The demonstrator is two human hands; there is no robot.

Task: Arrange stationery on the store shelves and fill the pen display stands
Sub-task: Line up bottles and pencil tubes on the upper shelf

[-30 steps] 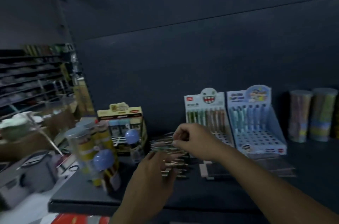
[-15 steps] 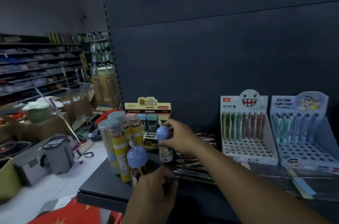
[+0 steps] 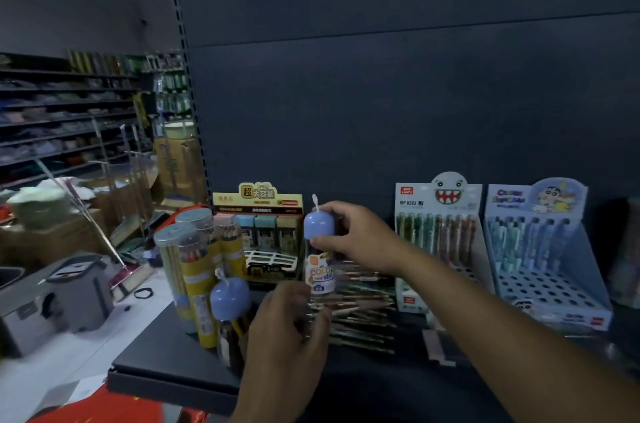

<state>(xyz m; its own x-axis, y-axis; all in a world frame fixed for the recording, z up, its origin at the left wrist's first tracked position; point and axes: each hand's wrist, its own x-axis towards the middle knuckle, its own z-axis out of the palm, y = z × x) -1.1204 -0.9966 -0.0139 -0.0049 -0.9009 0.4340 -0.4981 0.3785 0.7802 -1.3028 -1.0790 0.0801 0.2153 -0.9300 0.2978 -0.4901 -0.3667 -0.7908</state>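
The right hand (image 3: pixel 360 239) holds a small clear tube with a blue dome cap (image 3: pixel 319 226) by the cap, with the fingers over the top and the thumb under it. The tube is upright, just in front of the yellow cardboard display box (image 3: pixel 258 202) and beside the pile of loose pens (image 3: pixel 363 315) on the dark shelf board (image 3: pixel 156 363); I cannot tell if its bottom touches the shelf. The left hand (image 3: pixel 287 329) is lower, near the pens, with curled fingers; whether it holds something I cannot tell. A second blue-capped tube (image 3: pixel 230 299) stands next to tall clear cylinders of colour pencils (image 3: pixel 185 263). To the right are a white pen display stand with a toothy face (image 3: pixel 412 202) and a pale blue pen display stand (image 3: pixel 585 270), with pens in their back rows.
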